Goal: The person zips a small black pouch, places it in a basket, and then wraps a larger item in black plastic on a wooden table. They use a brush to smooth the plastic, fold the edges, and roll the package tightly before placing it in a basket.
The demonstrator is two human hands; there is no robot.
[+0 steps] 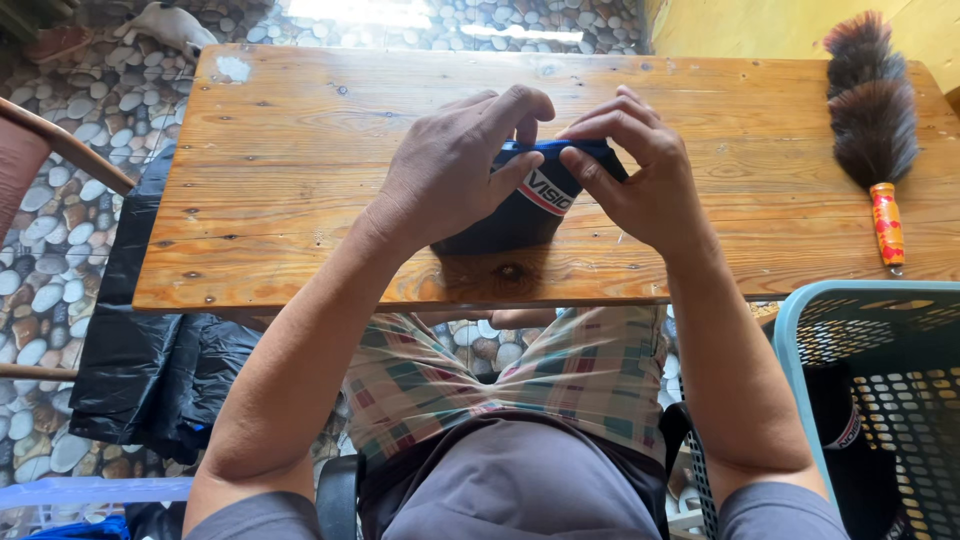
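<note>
Closest in, the person sits with a grey shirt and plaid shorts (590,370) showing below the two bare forearms. To their right stands one pale blue plastic laundry basket (800,330) with perforated walls, and inside it lies what looks like one more dark garment (850,440) with a white band, though the mesh hides most of it. On the other side, one black plastic bag (140,350) lies slumped on the pebble-patterned floor (60,230), just beside the surface's edge.

Above the knees comes the wooden surface (300,150), a plank top with knots and an orange sheen. Near its front edge, about the middle, sits one folded dark navy garment (515,220) with a white and red elastic band. Both hands are on it: the left hand (455,165) lies over its left part, thumb pressed on the band and fingers curled over the top fold, while the right hand (635,170) pinches the upper right corner between thumb and fingers. The two hands are close together, fingertips almost meeting over the cloth.

Farther off, at the right end of the surface, lies one feather duster (870,110) with brown plumes and a red and yellow handle, well apart from the hands. At the left edge, part of one wooden chair (60,145) shows.
</note>
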